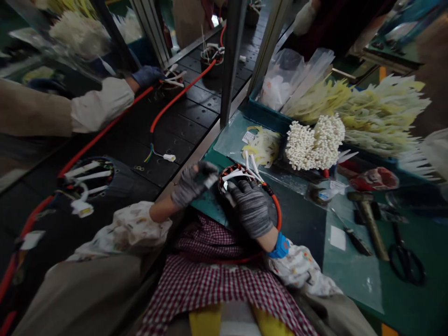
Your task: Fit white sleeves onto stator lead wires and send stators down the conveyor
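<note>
A round motor stator (238, 171) with copper windings and white sleeved leads sits in front of me on the green bench. My right hand (250, 207), in a grey glove, lies over its near side, fingers bent down over the rim and gripping it. What is under those fingertips is partly hidden. An orange-red cable (278, 210) leaves the stator on the right and curves down behind my right wrist. Just left of the stator is my left hand (195, 184), also gloved, slightly blurred, its fingers apart and no object visible in it.
To the left, a dark conveyor (189, 116) carries motor housings (115, 177) with orange cables; a co-worker's gloved hand (149, 76) touches one. Metal posts (231, 60) stand ahead. Rightward lie white-tipped bundles (315, 142), yellowish sleeves (378, 107), a hammer (371, 224), a screwdriver (352, 233) and scissors (406, 261).
</note>
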A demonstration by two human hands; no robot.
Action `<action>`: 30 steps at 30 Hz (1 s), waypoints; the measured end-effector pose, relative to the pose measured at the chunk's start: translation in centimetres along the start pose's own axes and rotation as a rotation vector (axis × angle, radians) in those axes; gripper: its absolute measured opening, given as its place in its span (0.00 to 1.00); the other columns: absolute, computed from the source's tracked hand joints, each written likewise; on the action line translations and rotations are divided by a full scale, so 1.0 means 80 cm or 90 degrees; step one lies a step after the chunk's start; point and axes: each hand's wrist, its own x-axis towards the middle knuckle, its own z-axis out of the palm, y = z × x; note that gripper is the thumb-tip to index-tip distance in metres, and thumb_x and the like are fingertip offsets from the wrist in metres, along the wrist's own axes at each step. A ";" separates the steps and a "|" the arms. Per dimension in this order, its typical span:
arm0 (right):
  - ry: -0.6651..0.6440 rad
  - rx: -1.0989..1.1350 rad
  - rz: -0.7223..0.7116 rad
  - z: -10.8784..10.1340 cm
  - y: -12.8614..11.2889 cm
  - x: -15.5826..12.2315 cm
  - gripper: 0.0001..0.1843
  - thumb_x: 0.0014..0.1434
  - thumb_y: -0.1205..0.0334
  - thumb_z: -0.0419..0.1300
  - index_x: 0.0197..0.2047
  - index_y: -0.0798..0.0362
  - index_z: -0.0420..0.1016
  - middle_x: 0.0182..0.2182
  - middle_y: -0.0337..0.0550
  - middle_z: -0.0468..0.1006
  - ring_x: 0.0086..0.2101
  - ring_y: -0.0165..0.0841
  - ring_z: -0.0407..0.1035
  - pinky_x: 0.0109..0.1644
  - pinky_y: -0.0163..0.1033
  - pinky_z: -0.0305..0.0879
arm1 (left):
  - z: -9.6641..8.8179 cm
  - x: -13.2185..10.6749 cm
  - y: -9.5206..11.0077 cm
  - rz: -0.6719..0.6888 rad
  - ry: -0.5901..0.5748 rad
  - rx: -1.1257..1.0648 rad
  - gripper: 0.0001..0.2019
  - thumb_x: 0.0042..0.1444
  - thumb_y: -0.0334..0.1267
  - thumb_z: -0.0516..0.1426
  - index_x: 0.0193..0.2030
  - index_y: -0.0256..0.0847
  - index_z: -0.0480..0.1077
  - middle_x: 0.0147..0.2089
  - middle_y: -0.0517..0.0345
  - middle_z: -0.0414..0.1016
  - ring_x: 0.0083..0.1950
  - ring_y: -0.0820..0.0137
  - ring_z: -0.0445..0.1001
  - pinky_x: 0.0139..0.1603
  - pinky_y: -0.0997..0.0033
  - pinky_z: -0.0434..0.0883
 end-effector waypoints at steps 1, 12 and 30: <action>-0.007 -0.001 -0.004 -0.002 0.001 0.002 0.14 0.78 0.55 0.67 0.60 0.49 0.89 0.54 0.57 0.88 0.54 0.52 0.78 0.58 0.54 0.77 | -0.002 0.016 -0.002 -0.015 -0.007 -0.007 0.20 0.77 0.50 0.58 0.64 0.41 0.80 0.62 0.40 0.86 0.61 0.54 0.86 0.65 0.47 0.85; 0.140 0.074 -0.012 0.020 -0.024 -0.073 0.12 0.75 0.59 0.66 0.56 0.45 0.92 0.45 0.49 0.89 0.45 0.45 0.77 0.51 0.49 0.77 | 0.016 0.015 0.018 0.117 -0.336 -0.158 0.53 0.59 0.37 0.75 0.86 0.54 0.54 0.79 0.43 0.72 0.79 0.50 0.74 0.79 0.47 0.77; 0.083 0.092 -0.012 0.035 -0.034 -0.088 0.17 0.74 0.70 0.67 0.61 0.44 0.87 0.52 0.47 0.89 0.50 0.41 0.81 0.58 0.47 0.82 | 0.017 -0.045 0.023 0.083 -0.210 -0.159 0.42 0.76 0.53 0.63 0.89 0.56 0.48 0.83 0.42 0.65 0.84 0.46 0.65 0.86 0.37 0.63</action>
